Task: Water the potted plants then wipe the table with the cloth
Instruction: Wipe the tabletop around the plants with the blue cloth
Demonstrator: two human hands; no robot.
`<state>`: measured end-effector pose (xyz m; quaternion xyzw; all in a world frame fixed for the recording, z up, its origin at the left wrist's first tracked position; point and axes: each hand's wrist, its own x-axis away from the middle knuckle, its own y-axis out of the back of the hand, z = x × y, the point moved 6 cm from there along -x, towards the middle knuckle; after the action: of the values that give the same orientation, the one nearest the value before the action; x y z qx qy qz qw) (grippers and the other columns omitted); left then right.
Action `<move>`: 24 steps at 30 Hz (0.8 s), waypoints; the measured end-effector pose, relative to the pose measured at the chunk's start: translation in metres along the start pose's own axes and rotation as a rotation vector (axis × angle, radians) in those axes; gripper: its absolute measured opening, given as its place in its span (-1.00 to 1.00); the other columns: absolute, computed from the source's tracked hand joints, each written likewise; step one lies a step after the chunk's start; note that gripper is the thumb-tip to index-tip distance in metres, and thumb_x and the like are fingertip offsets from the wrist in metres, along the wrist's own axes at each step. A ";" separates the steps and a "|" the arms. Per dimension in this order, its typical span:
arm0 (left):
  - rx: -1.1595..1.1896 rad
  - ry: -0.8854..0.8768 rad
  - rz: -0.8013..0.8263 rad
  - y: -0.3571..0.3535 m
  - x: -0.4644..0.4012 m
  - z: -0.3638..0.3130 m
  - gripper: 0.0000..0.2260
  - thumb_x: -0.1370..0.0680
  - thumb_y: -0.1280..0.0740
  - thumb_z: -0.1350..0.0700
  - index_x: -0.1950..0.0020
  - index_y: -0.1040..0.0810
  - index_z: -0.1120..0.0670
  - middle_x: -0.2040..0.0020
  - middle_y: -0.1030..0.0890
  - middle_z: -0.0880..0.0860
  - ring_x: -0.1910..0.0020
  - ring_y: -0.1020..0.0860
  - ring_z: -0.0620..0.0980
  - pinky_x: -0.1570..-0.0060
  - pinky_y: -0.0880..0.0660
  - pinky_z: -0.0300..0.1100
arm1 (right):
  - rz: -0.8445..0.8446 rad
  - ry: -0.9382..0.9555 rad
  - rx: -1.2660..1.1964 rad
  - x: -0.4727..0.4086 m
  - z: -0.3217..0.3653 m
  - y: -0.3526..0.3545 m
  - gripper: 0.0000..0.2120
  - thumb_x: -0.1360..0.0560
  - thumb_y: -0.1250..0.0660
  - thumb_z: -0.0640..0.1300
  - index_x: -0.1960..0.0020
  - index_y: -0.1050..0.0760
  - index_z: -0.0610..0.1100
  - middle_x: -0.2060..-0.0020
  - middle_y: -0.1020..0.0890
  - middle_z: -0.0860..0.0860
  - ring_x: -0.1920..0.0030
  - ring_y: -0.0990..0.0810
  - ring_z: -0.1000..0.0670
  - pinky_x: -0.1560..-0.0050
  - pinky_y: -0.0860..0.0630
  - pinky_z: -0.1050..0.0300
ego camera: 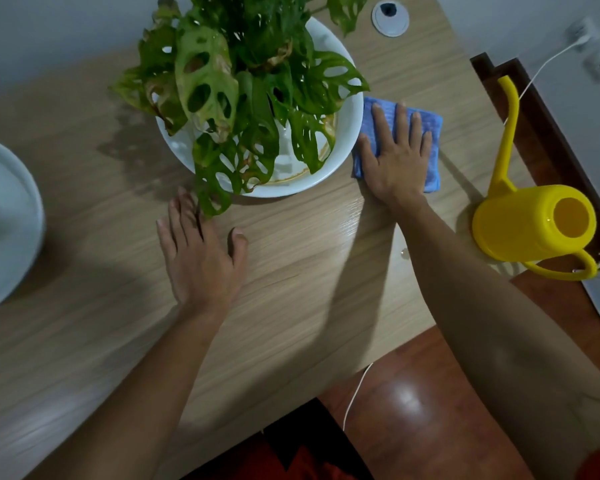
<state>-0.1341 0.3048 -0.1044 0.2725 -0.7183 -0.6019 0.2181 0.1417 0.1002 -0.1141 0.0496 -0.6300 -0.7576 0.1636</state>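
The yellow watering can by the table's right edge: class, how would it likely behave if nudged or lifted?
The yellow watering can looks like thin plastic, so probably light if empty. Its long spout may make it apt to tip. It stands near the table edge, so a sideways push could knock it off.

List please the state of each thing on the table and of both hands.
Blue cloth: flat on table, under right hand.
Right hand: fingers straight, pressing cloth.
Left hand: flat on table, holding nothing.
Yellow watering can: upright, untouched.
Plant pot: upright.
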 end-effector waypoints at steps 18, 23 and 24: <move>0.038 -0.008 -0.014 0.004 0.001 -0.002 -0.36 -0.62 -0.18 -0.03 -0.61 -0.13 0.26 -0.59 -0.18 0.33 -0.61 -0.09 0.25 -0.59 0.06 0.17 | -0.016 -0.046 -0.036 0.116 -0.036 -0.007 -0.42 -0.68 0.08 0.28 -0.66 0.01 0.20 -0.69 0.01 0.00 -0.68 0.12 -0.13 -0.64 0.23 -0.16; 0.024 -0.013 -0.014 0.003 0.001 0.000 -0.37 -0.62 -0.17 -0.04 -0.60 -0.15 0.27 -0.60 -0.16 0.34 -0.61 -0.07 0.26 -0.59 0.06 0.18 | -0.054 -0.101 -0.032 0.160 -0.034 -0.016 -0.43 -0.67 0.07 0.28 -0.65 -0.02 0.21 -0.69 -0.03 0.00 -0.68 0.08 -0.13 -0.64 0.20 -0.17; 0.021 -0.017 -0.014 0.002 0.001 0.000 -0.36 -0.62 -0.17 -0.04 -0.60 -0.14 0.27 -0.60 -0.15 0.34 -0.61 -0.07 0.26 -0.58 0.05 0.19 | -0.067 -0.116 -0.036 0.168 -0.032 -0.018 -0.44 -0.67 0.06 0.27 -0.65 -0.05 0.20 -0.68 -0.04 0.00 -0.68 0.07 -0.13 -0.64 0.19 -0.16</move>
<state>-0.1351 0.3043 -0.1023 0.2746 -0.7246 -0.5979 0.2051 -0.0105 0.0213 -0.1164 0.0238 -0.6226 -0.7754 0.1024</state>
